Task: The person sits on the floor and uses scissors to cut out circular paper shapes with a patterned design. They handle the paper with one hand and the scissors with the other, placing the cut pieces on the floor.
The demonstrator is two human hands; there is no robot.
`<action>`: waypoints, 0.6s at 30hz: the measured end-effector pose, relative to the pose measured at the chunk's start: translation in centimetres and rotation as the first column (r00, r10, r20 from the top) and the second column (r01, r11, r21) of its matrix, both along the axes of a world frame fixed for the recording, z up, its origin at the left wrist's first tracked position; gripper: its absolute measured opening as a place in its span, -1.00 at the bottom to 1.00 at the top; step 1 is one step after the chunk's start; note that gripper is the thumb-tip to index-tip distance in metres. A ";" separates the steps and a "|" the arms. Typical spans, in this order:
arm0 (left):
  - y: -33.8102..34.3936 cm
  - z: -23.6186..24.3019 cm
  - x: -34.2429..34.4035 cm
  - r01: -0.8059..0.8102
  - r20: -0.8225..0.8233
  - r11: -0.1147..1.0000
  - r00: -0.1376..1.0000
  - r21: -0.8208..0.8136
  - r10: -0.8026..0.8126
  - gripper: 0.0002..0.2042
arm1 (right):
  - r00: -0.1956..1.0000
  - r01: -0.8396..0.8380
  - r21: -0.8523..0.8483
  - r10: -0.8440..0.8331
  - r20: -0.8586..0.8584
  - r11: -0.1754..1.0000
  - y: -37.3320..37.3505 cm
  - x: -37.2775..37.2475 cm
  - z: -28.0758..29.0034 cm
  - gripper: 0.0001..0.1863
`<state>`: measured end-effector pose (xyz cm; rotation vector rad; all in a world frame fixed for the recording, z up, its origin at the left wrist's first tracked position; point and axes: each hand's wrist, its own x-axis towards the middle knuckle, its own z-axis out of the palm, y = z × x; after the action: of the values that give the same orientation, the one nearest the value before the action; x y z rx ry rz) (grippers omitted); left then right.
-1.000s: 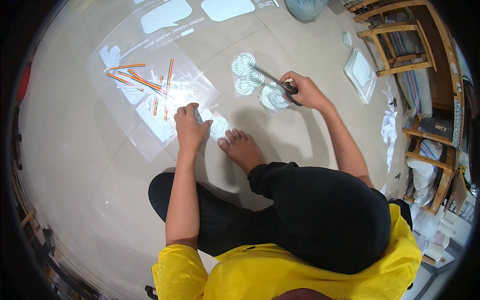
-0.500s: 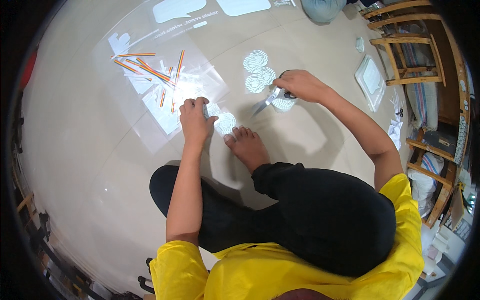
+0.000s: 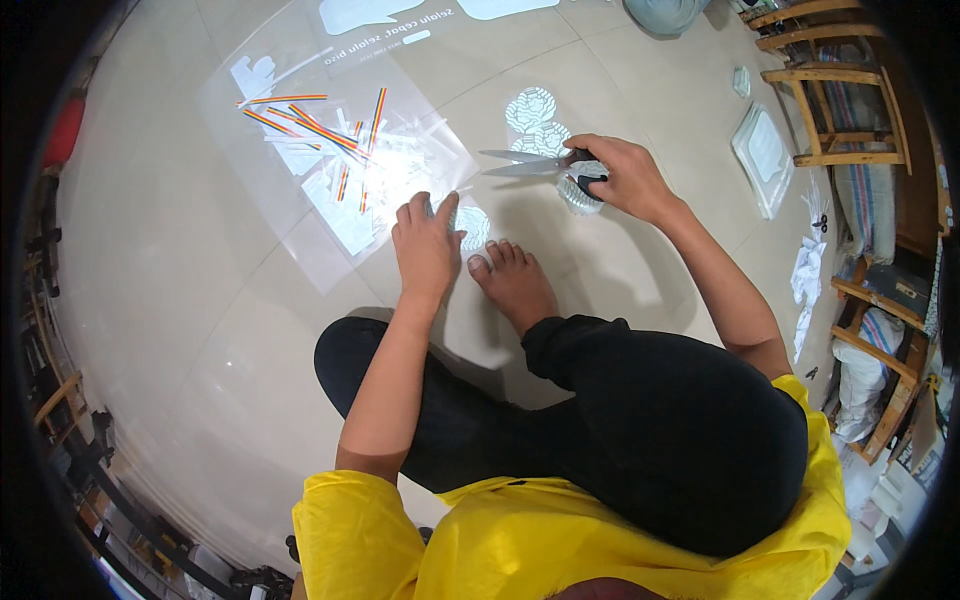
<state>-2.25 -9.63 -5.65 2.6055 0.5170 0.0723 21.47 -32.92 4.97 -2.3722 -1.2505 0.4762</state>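
Observation:
My right hand grips dark-handled scissors, its fingers in the loops. The parted blades point left, above the floor. My left hand is bent around a round, pale piece with a wavy pattern, thumb on one side and fingers on the other; the hand partly covers it. Beside its thumb lies a similar round piece, close to my bare foot. More patterned rounds lie beyond the scissors, and another round shows beneath my right hand.
At the left, a clear plastic sheet carries white scraps and several rainbow-striped strips. Packs of pale cutouts lie on the right, near wooden chair frames. White tangled strips sit lower on that side.
The scissors have swung from pointing down-left to pointing left, and their blades are spread wider. My left hand stays at the round pieces. The whole view has shifted slightly.

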 end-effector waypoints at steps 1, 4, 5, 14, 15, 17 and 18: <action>-0.8 0.1 -0.5 0.026 -0.023 0.998 0.999 0.051 -0.025 -0.27 | 1.000 -0.002 0.010 0.001 0.010 1.000 0.0 0.0 -0.1 -0.35; -2.9 -0.3 -2.3 0.112 -0.048 0.985 0.993 0.133 -0.107 -0.32 | 1.000 -0.017 0.075 0.015 0.027 0.997 0.5 -0.1 0.0 -0.38; -3.3 -0.2 -2.7 0.150 -0.048 0.978 0.988 0.142 -0.145 -0.33 | 0.999 -0.019 0.099 0.017 0.028 0.995 0.6 -0.2 -0.1 -0.39; -1.1 1.4 -1.2 0.037 0.050 0.980 0.998 -0.198 -0.028 -0.31 | 0.999 0.019 0.121 -0.014 -0.037 0.993 1.0 -1.3 -0.6 -0.39; -0.9 1.4 -1.3 0.034 0.003 0.984 0.999 -0.175 -0.034 -0.29 | 0.998 0.031 0.114 -0.025 -0.053 0.993 1.1 -1.4 -0.7 -0.40; -0.6 1.1 -1.2 0.029 -0.057 0.988 0.998 -0.155 -0.038 -0.28 | 0.996 0.054 0.097 -0.047 -0.079 0.994 1.1 -1.5 -0.8 -0.43; -0.5 0.9 -1.2 0.027 -0.071 0.987 0.997 -0.158 -0.039 -0.29 | 0.995 0.064 0.098 -0.055 -0.085 0.993 1.0 -1.5 -0.8 -0.44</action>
<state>-3.41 -10.10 -4.76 2.4688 0.4853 -0.0735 19.96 -31.87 4.20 -2.2749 -1.1371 0.4760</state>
